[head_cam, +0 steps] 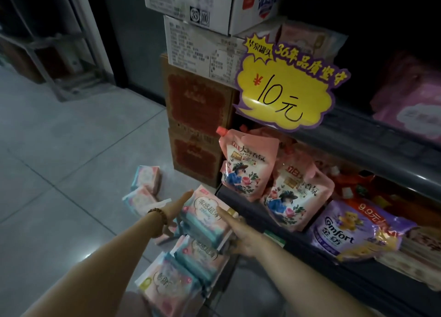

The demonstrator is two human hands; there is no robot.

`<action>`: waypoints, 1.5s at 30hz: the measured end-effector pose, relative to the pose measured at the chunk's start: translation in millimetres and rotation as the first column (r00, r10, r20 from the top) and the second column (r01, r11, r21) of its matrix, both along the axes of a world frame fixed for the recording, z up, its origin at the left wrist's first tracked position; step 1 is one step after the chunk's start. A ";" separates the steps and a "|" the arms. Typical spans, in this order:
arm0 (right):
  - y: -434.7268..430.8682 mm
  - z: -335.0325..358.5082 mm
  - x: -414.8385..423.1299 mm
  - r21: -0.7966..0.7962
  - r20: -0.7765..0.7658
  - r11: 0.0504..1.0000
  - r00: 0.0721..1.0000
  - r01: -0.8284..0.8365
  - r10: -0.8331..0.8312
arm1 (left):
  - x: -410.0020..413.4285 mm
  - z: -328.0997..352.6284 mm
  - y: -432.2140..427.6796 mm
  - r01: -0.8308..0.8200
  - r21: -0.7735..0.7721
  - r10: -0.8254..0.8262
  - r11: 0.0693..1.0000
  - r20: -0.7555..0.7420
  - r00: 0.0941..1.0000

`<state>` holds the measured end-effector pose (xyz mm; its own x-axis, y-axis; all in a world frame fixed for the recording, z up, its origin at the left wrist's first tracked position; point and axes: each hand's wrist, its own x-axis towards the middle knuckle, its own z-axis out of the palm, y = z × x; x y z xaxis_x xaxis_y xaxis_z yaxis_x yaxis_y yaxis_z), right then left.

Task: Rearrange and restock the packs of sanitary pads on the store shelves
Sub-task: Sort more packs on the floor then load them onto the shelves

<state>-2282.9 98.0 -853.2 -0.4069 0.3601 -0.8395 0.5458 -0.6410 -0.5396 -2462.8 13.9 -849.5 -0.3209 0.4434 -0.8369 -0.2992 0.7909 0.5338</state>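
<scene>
Left hand is flat, fingers straight, and presses against the left side of the top pack of sanitary pads. Right hand grips the same pack from the right: thumb stretched along its top edge, the other fingers seem to be curled under its near end, which is dim there. A beaded bracelet sits on the left wrist.

The top pack sits on a leaning pile of more pad packs that runs down toward the bottom edge. What the pile rests on is hidden. 2 loose pad packs lie on the tiled floor, just left of the hands.

Right of the pile is the dark front of the lower shelf, carrying 2 pink spout pouches and a purple Comfort bag with a 9.9 tag. Items behind them are too dark to name. A yellow 10元 price sign hangs off the shelf above and covers part of it.

Pink packs on the upper shelf are blurred and cut off at the right. Behind the pouches stand stacked brown cartons, with white cartons on top that are cropped at the frame top.
</scene>
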 end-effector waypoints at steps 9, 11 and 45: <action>-14.1 -5.8 -0.3 0.021 -0.064 0.991 0.990 0.129 -0.128 | 9.4 3.9 2.3 0.003 0.016 -0.005 1.000 0.169 0.986; -12.7 -1.4 6.8 0.031 -0.128 0.986 0.979 0.161 -0.156 | 15.6 16.3 2.5 0.027 0.036 -0.031 0.999 0.131 0.991; 166.2 346.9 75.5 0.689 -0.668 0.519 0.720 0.505 0.187 | 56.6 374.9 174.0 0.739 0.564 -0.061 0.369 -0.778 0.625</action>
